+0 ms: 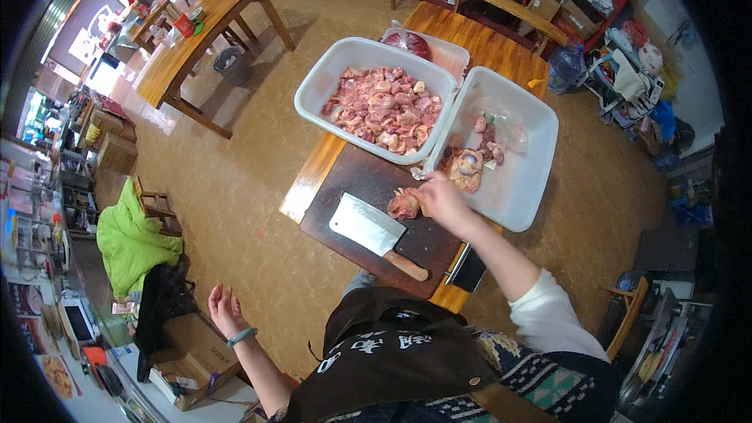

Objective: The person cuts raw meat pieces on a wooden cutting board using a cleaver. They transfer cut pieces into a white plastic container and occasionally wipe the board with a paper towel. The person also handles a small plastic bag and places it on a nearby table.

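My right hand (439, 200) grips a piece of raw meat (404, 204) at the upper right of a dark cutting board (329, 247). A cleaver (369, 224) with a wooden handle lies flat on the board, beside the meat. Beyond the board, a white plastic tub (317, 106) holds many chopped raw meat pieces. A second white tub (520, 200) to its right holds a few larger pieces and a clear plastic bag. My left hand (228, 308) is raised over the floor at the lower left, fingers apart, with nothing in it.
Behind the tubs, a tied plastic bag with red contents (408, 44) sits in another tray. A black phone-like object (469, 269) lies at the wooden table's (499, 35) near right edge. A green jacket (132, 241) hangs on a chair at left, near a cardboard box (197, 358).
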Demonstrator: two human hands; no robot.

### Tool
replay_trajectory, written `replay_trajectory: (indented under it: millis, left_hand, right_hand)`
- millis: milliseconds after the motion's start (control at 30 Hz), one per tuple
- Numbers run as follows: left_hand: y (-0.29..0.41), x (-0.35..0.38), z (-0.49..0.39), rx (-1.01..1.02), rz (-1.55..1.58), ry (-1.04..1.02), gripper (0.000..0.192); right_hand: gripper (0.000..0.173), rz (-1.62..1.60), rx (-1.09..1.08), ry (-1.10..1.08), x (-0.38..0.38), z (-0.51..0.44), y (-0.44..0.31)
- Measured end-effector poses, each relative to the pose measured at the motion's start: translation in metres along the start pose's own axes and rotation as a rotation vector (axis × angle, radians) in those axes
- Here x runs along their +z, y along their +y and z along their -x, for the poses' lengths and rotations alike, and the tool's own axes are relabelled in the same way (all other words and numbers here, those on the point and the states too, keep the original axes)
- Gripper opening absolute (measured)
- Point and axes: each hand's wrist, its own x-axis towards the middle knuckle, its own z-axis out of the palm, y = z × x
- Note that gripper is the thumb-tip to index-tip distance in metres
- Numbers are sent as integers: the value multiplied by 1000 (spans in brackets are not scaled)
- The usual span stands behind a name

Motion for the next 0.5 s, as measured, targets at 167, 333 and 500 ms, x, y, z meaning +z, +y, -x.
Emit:
replay_trajectory:
  millis: [167,333,500]
  left_hand:
    - [-3,17,-21,-31,-5,-112,28]
    - [2,52,-40,-64,17,-281,22]
    - [-4,104,-30,-82,-176,-609,20]
  right_hand:
    - [26,293,492,-326,95,-37,16]
    - [21,35,843,9,110,-54,15]
    - [18,52,116,65,30,-39,-59]
